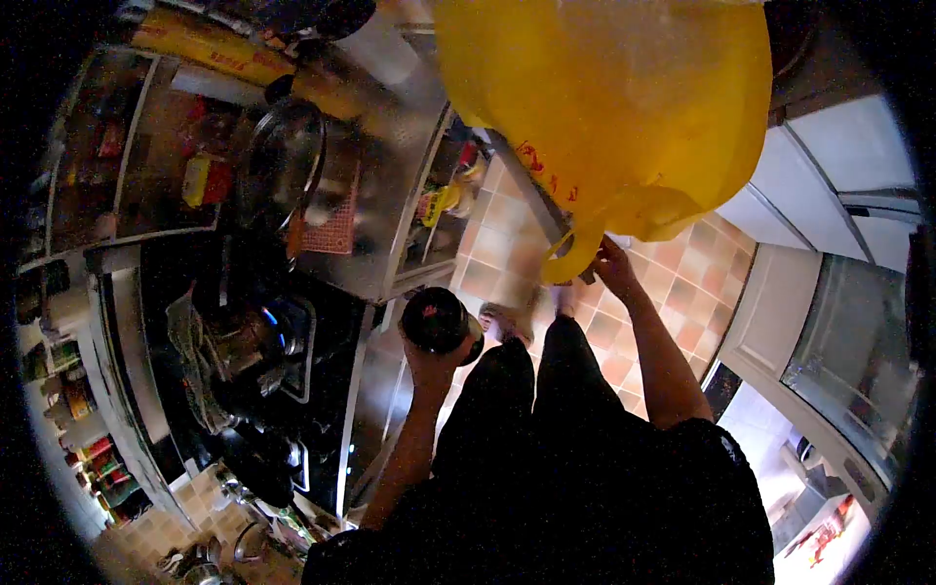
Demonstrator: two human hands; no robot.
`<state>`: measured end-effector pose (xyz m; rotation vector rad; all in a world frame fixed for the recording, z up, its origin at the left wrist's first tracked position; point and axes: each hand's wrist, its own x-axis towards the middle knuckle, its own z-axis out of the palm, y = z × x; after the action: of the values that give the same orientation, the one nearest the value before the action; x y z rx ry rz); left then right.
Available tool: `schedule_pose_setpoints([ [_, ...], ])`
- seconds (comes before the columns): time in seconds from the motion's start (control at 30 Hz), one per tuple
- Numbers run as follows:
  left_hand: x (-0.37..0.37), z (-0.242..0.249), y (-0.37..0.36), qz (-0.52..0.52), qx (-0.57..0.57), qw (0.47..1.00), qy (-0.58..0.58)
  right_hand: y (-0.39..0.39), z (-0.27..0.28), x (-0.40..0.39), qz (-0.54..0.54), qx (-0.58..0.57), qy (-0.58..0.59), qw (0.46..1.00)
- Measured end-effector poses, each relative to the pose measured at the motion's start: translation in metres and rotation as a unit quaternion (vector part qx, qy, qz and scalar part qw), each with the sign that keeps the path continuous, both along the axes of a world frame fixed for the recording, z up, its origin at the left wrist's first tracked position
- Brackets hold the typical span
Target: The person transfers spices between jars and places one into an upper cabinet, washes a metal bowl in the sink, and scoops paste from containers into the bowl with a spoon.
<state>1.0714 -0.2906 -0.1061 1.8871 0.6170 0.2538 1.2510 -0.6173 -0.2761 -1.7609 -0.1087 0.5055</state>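
Note:
My left hand (pixel 429 366) is wrapped round a dark jar or bottle (pixel 435 320) with a black round top, held low beside the counter edge. My right hand (pixel 611 265) is closed at the handle loop of a large yellow plastic bag (pixel 643 117) with red lettering. The bag spreads across the top of the view above the tiled floor. A long grey edge (pixel 526 180) runs behind the bag's left side down toward my right hand; what it belongs to is unclear.
On the left, a black gas stove (pixel 327 341) shows a blue flame under a pan. A steel counter (pixel 390 175) carries a pink-red mat (pixel 333 219) and a glass lid (pixel 283 161). White cabinets (pixel 775 292) stand on the right. My feet are on the tiled floor (pixel 507 244).

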Motion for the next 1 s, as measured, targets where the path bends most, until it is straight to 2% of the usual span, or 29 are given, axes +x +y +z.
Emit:
schedule_pose_setpoints([
  [0.03,0.009,-0.017,0.000,-0.004,0.011,1.000,-0.003,-0.003,0.000,0.001,0.020,-0.026,0.015,0.999],
  [0.07,0.017,-0.034,0.001,-0.008,0.021,1.000,-0.006,-0.002,-0.003,-0.002,0.032,-0.061,-0.035,0.997],
  [0.1,0.019,-0.075,0.005,-0.008,-0.013,1.000,-0.018,-0.002,-0.006,-0.005,0.041,-0.098,-0.085,0.991],
  [0.13,0.035,-0.084,-0.001,0.003,-0.103,0.994,-0.019,-0.001,-0.008,-0.007,0.046,-0.136,-0.134,0.980],
  [0.17,0.052,-0.090,-0.007,0.021,-0.191,0.981,-0.018,-0.013,-0.041,-0.017,0.084,-0.192,-0.167,0.963],
  [0.23,0.088,-0.120,-0.009,-0.003,-0.041,0.998,-0.041,-0.012,-0.023,-0.015,0.056,-0.158,-0.067,0.984],
  [0.27,0.104,-0.141,-0.006,-0.010,0.027,0.998,-0.047,0.001,0.023,-0.014,-0.016,-0.063,0.071,0.995],
  [0.33,0.134,-0.185,0.000,-0.010,0.168,0.984,-0.056,-0.030,-0.024,-0.030,-0.035,-0.059,0.009,0.998],
  [0.4,0.169,-0.205,0.005,0.021,0.108,0.991,-0.081,-0.002,0.060,-0.029,-0.006,-0.044,0.048,0.998],
  [0.47,0.197,-0.209,0.003,0.084,0.020,0.994,-0.070,0.000,0.064,-0.033,-0.015,-0.067,0.016,0.997],
  [0.5,0.204,-0.220,0.010,0.091,-0.017,0.995,-0.027,0.000,0.059,-0.036,-0.005,-0.071,-0.015,0.997],
  [0.53,0.206,-0.242,0.011,0.070,0.028,0.997,-0.027,-0.007,0.056,-0.042,-0.027,-0.105,0.040,0.993],
  [0.57,0.207,-0.264,0.012,0.051,0.075,0.995,-0.028,-0.003,0.067,-0.042,-0.047,-0.069,0.050,0.995],
  [0.6,0.210,-0.283,0.014,0.034,0.122,0.992,-0.031,0.000,0.065,-0.042,-0.053,-0.084,0.068,0.993],
  [0.67,0.176,-0.239,0.006,0.036,0.132,0.991,-0.008,-0.002,0.067,-0.043,-0.065,-0.115,0.102,0.986],
  [0.73,0.150,-0.161,-0.006,0.083,0.037,0.989,-0.116,-0.009,0.061,-0.050,-0.016,-0.102,-0.005,0.995],
  [0.77,0.124,-0.176,-0.022,0.139,-0.088,0.982,-0.097,-0.005,0.058,-0.057,-0.026,-0.108,0.011,0.994],
  [0.83,0.070,-0.182,-0.040,0.136,-0.209,0.967,-0.042,0.010,0.052,-0.066,-0.016,-0.073,0.055,0.996],
  [0.9,0.005,-0.166,-0.030,0.020,-0.180,0.983,0.024,0.039,0.045,-0.077,-0.001,-0.038,0.092,0.995],
  [0.97,-0.056,-0.178,-0.043,-0.058,-0.057,0.990,0.116,0.070,0.006,-0.078,0.044,0.034,0.104,0.993],
  [1.0,-0.061,-0.145,-0.044,-0.035,-0.044,0.989,0.139,0.086,0.005,-0.074,0.019,0.126,0.236,0.963],
])
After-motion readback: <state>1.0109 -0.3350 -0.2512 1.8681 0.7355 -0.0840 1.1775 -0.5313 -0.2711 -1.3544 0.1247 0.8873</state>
